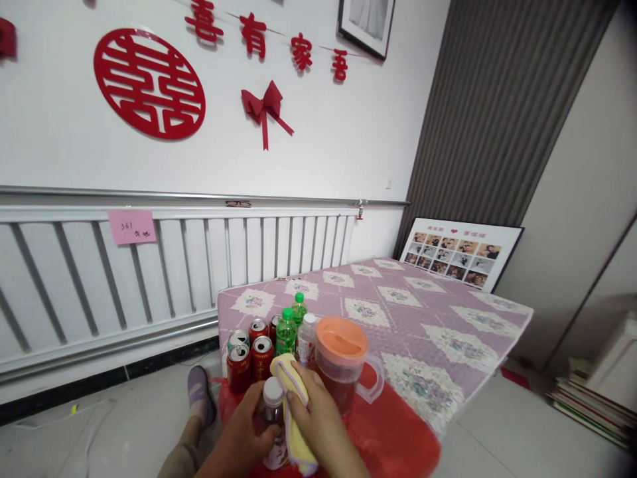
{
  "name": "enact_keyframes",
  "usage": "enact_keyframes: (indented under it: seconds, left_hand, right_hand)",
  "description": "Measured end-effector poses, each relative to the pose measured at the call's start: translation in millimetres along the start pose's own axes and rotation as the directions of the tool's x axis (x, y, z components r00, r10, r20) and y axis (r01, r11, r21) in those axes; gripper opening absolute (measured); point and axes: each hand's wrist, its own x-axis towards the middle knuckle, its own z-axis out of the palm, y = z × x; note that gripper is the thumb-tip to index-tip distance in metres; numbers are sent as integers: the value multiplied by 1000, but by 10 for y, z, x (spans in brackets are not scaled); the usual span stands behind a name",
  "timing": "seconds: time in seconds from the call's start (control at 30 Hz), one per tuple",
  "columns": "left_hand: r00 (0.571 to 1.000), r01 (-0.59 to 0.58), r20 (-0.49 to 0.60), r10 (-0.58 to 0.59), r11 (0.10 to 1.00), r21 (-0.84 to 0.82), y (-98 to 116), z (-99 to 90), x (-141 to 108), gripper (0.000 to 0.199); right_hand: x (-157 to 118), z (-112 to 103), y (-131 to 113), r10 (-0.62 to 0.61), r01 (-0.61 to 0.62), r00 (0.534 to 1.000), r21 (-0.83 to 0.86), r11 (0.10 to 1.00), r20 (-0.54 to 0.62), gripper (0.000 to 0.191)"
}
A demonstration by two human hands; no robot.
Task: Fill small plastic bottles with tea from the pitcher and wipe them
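My left hand point(247, 425) is wrapped round a clear plastic bottle point(273, 415) with a white cap, upright at the near edge of the red cloth. In my right hand point(318, 411) is a folded yellow cleaning cloth point(292, 408) with a purple edge, pressed along the bottle's right side. Just beyond stand several opened drink cans, among them a red can point(261, 355). Beside them are two green bottles, the nearer green bottle point(286, 332) in front, and another white-capped bottle point(306, 337). A pitcher point(341, 372) with an orange lid stands right of my right hand.
The bed or table top point(371, 312) has a purple patterned cover, with a red plastic sheet point(393, 425) at its near end. A radiator point(189, 265) runs along the wall. A photo board point(458, 252) leans at the far end; stacked books point(592, 405) lie at right.
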Motion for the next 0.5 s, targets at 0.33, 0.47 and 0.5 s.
enact_keyframes:
  seconds: [0.33, 0.47, 0.5]
  left_hand:
    - [999, 37, 34, -39, 998, 41, 6, -36, 15, 71]
    - [999, 33, 27, -35, 998, 48, -19, -32, 9, 72]
    - [999, 37, 31, -38, 998, 50, -18, -36, 5, 73]
  right_hand:
    - [534, -63, -34, 26, -53, 965, 97, 994, 261, 45]
    - [463, 46, 195, 75, -115, 953, 120, 986, 293, 31]
    - [414, 84, 259, 84, -124, 955, 126, 984, 285, 27]
